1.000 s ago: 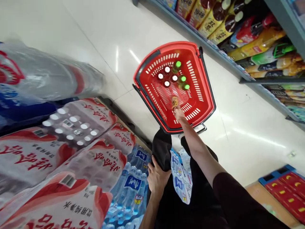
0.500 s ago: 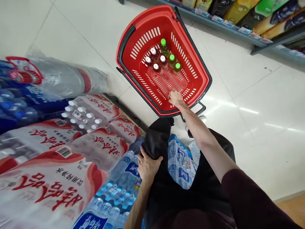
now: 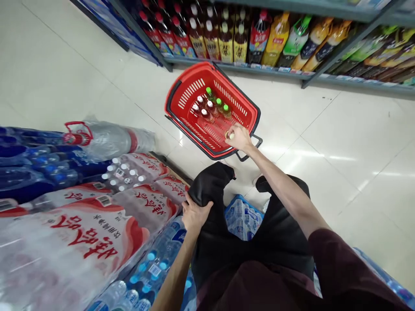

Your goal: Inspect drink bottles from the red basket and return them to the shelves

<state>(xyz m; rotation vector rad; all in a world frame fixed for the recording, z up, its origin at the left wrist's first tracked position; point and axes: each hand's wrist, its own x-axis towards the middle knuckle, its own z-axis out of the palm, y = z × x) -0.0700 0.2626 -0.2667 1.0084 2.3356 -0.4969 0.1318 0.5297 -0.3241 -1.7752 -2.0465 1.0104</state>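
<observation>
A red shopping basket (image 3: 181,93) stands on the shop floor ahead of me. Several upright bottles (image 3: 210,106) with white and green caps cluster at its far side. My right hand (image 3: 239,137) reaches over the basket's near edge, fingers closed on a bottle with a pale cap (image 3: 231,135). My left hand (image 3: 193,214) rests on my left knee, its fingers lying flat on the black trouser leg (image 3: 210,188).
Shrink-wrapped packs of water bottles (image 3: 81,229) are stacked at my left and under my legs. A shelf of drink bottles (image 3: 240,39) runs along the far side. Glossy white floor tiles (image 3: 340,142) lie between.
My view has lifted, bringing the drink shelf into sight. My right hand has drawn back from the basket's middle toward its near edge, still gripping the bottle. The left hand stays on the knee.
</observation>
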